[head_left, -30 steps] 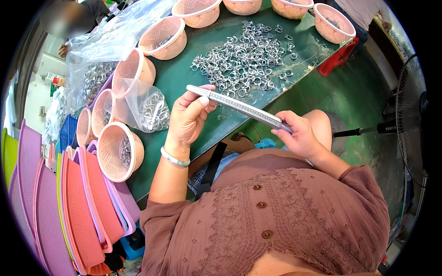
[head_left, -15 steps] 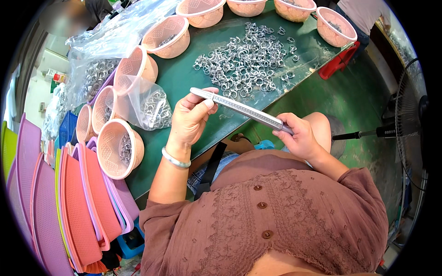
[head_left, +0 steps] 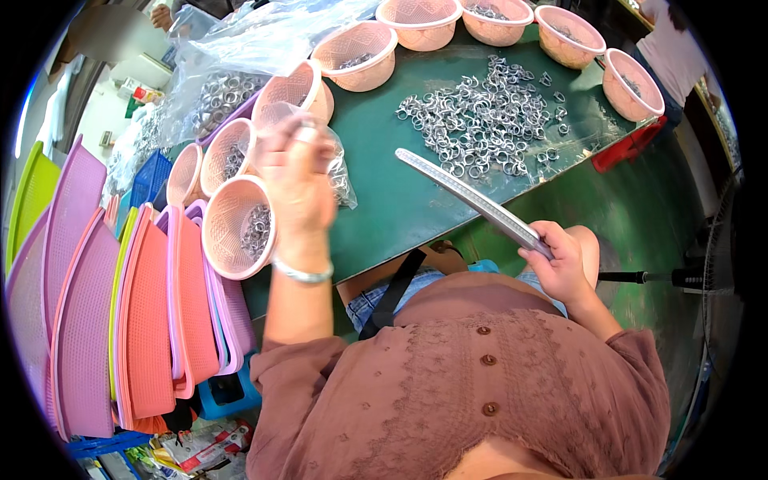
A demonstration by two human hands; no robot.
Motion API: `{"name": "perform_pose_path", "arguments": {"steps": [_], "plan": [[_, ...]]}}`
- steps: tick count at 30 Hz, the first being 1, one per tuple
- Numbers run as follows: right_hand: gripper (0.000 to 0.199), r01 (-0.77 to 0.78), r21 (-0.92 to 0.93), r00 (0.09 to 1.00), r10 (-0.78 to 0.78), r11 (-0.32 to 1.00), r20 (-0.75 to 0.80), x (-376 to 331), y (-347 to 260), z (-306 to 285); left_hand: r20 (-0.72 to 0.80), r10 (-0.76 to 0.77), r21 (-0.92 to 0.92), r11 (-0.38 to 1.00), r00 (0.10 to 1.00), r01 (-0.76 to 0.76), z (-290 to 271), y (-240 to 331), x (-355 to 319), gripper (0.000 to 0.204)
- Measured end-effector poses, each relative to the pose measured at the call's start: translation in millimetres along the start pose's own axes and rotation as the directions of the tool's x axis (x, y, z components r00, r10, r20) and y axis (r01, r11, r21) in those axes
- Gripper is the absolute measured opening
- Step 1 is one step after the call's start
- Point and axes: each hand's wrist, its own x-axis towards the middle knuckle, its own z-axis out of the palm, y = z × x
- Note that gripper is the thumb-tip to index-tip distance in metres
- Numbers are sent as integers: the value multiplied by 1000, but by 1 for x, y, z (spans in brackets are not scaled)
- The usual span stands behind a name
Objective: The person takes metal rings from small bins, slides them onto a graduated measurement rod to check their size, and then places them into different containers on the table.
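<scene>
My right hand [head_left: 558,258] grips the near end of a long, tapered grey metal bar [head_left: 468,196], which slants up over the edge of the green table [head_left: 384,208]. My left hand [head_left: 294,172] is off the bar. It is raised and blurred above a clear plastic bag [head_left: 342,178] of metal rings, close to a round pink basket [head_left: 238,226] with rings in it. I cannot tell whether its fingers pinch anything. A loose pile of silver metal rings [head_left: 484,112] lies further back on the table.
Several pink baskets [head_left: 356,54] line the table's far and left edges. Large plastic bags of rings [head_left: 220,88] lie at the back left. Flat pink, orange and green trays [head_left: 136,320] stand stacked on the left. A fan stand [head_left: 680,278] is at the right.
My left hand has let go of the bar's far end and swung left toward the baskets and the bag. The right hand still holds the bar.
</scene>
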Motion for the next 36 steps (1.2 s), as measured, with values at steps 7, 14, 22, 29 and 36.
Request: {"name": "perform_pose_path", "arguments": {"steps": [7, 14, 22, 29, 36], "plan": [[21, -15, 20, 997, 17, 1000, -73, 2, 3, -3, 107, 467, 955, -293, 878, 39, -78, 91, 65, 35], [18, -61, 98, 989, 73, 993, -130, 0, 15, -2, 404, 175, 899, 104, 898, -425, 15, 17, 24, 24], [18, -84, 122, 986, 99, 989, -131, -4, 17, -9, 376, -325, 924, 201, 868, -325, 34, -80, -34, 19], [18, -145, 122, 987, 152, 982, -46, -3, 15, -9, 20, -589, 396, 746, 808, 535, 6, -78, -20, 8], [17, -167, 61, 984, 162, 984, 73, 4, 4, -1, 198, -540, -193, 797, 818, 573, 0, -66, -23, 18]]}}
